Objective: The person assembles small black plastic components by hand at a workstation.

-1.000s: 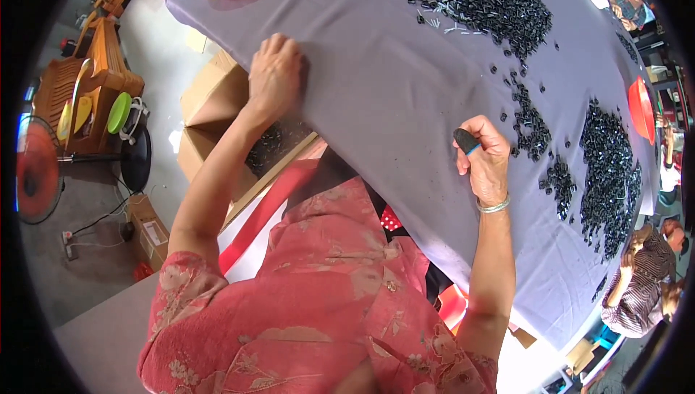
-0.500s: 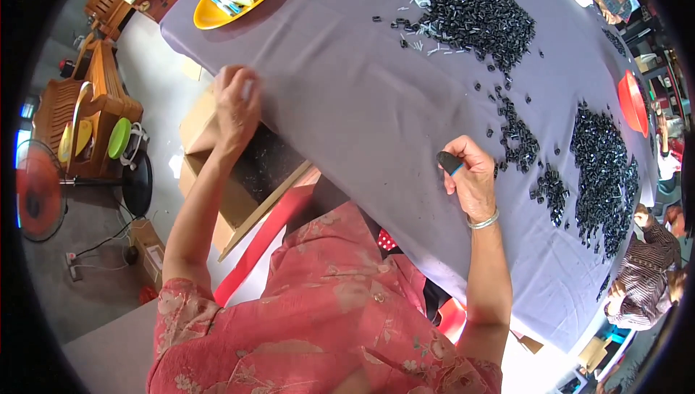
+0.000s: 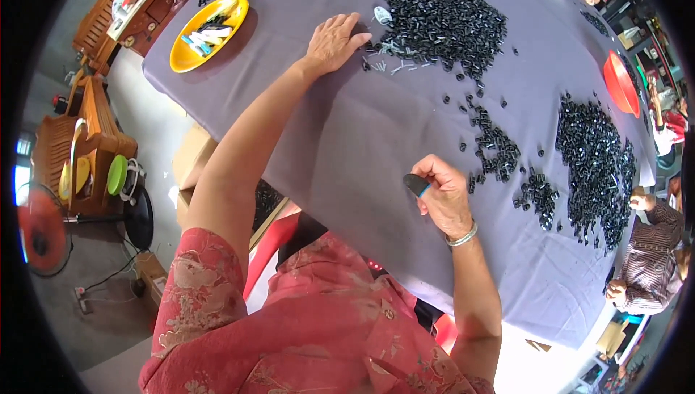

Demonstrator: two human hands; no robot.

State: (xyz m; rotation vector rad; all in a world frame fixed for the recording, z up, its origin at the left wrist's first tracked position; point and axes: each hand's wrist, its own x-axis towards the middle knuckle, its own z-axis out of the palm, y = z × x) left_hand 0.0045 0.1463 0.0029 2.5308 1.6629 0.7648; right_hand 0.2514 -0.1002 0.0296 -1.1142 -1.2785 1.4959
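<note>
My left hand [image 3: 334, 43] reaches out over the grey-purple cloth, palm down with fingers spread. Its thumb side is close to small clear sticks [image 3: 405, 66] and the edge of a big heap of small black plastic pieces [image 3: 445, 24]. A pale oval object [image 3: 382, 15] lies at that heap's left side. Near the table's front, my right hand [image 3: 445, 202] is closed, its fingers curled in beside the thumb. A black thumb cover [image 3: 415, 185] with a blue edge sits on it. Anything between those fingers is hidden.
A yellow plate [image 3: 239, 21] with pale and black items stands at far left. Other black heaps [image 3: 590, 169] and a red basin [image 3: 621, 84] are on the right. Below the left edge is a cardboard box [image 3: 194, 155]. Other people [image 3: 655, 253] sit around the table.
My left hand has moved from above the cardboard box, up and right to the big black heap, and its fingers have spread. My right hand stays closed. The view has shifted slightly.
</note>
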